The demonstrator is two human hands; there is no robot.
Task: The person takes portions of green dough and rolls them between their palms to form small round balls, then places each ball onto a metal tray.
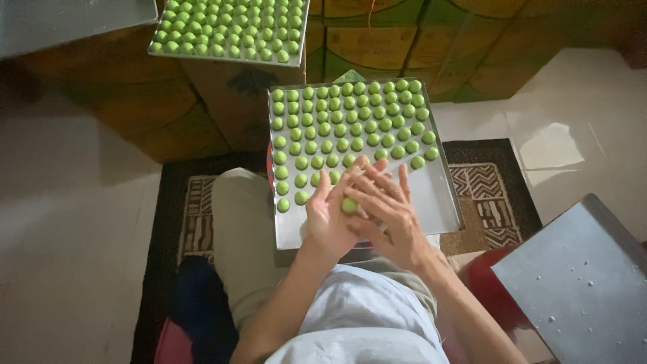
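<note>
green ball (349, 205) | pressed between left hand (328, 219) and right hand (389, 214)

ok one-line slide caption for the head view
Both hands, left hand and right hand, press a green ball over a metal tray.

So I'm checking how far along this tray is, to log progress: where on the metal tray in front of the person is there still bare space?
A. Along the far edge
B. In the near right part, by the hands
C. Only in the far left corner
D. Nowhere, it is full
B: the green balls fill the far and left parts of the metal tray, while the near right part beside the right hand is bare.
</note>
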